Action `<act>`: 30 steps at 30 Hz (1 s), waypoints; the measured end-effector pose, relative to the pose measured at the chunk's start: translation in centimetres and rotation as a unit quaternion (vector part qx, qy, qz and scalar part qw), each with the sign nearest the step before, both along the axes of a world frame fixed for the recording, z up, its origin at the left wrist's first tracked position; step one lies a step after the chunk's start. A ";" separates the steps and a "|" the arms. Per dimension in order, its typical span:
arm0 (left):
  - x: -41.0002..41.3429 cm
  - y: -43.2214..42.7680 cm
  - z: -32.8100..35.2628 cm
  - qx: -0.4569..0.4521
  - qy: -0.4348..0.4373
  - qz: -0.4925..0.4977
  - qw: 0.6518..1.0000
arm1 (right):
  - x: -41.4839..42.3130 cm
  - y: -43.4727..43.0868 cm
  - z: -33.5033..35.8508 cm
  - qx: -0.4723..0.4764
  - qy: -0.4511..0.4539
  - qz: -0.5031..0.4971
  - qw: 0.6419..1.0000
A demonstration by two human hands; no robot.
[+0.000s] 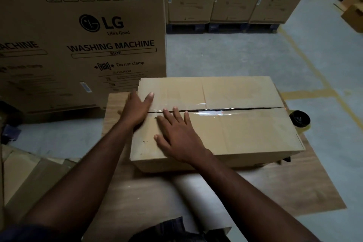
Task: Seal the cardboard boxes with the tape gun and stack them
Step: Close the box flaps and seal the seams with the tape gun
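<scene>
Cardboard box point(235, 135) sits directly beneath both hands. Left hand point(137, 113) and right hand point(177, 135) lie flat with fingers point(175, 112) straight and slightly spread, pressing the clear tape point(216, 113) at the seam. Well right of the fingertips, past the box end, is a black item, probably the tape gun point(299, 119), partly hidden.

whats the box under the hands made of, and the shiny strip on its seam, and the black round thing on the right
Box: brown cardboard, matte, with creased flaps and a ragged far-left edge. Strip: clear plastic tape, glossy; it glints and wrinkles along the seam. Black round thing: probably hard plastic with a slight sheen, but too dark to be sure.
</scene>
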State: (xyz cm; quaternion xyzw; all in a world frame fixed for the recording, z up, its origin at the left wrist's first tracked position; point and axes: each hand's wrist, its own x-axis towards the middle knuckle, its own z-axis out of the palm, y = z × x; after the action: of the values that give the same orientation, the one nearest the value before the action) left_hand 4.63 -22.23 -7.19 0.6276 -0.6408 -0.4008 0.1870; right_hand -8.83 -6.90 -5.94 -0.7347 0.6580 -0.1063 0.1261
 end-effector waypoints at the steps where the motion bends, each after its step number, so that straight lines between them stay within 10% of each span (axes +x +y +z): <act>1: -1.3 -1.0 0.3 -0.063 -0.028 -0.013 0.998 | 0.1 0.0 0.0 0.000 -0.008 -0.010 1.000; 7: -3.7 -4.8 -0.1 -0.192 -0.106 -0.125 0.968 | 4.4 -0.2 0.2 0.052 -0.014 -0.112 0.992; 23: 8.2 4.2 -0.7 -0.147 -0.123 0.201 0.960 | 8.8 1.0 1.4 0.140 0.006 0.026 0.990; 30: 5.1 12.7 -1.7 -0.139 0.011 0.297 0.945 | 1.0 5.9 1.3 0.100 -0.005 0.054 0.994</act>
State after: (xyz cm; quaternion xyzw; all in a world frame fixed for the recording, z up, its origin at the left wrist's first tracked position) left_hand 9.76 -9.52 -8.92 0.7528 -0.4722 -0.2412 0.3901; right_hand -7.87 -1.02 -4.63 -0.7525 0.6239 -0.0371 0.2076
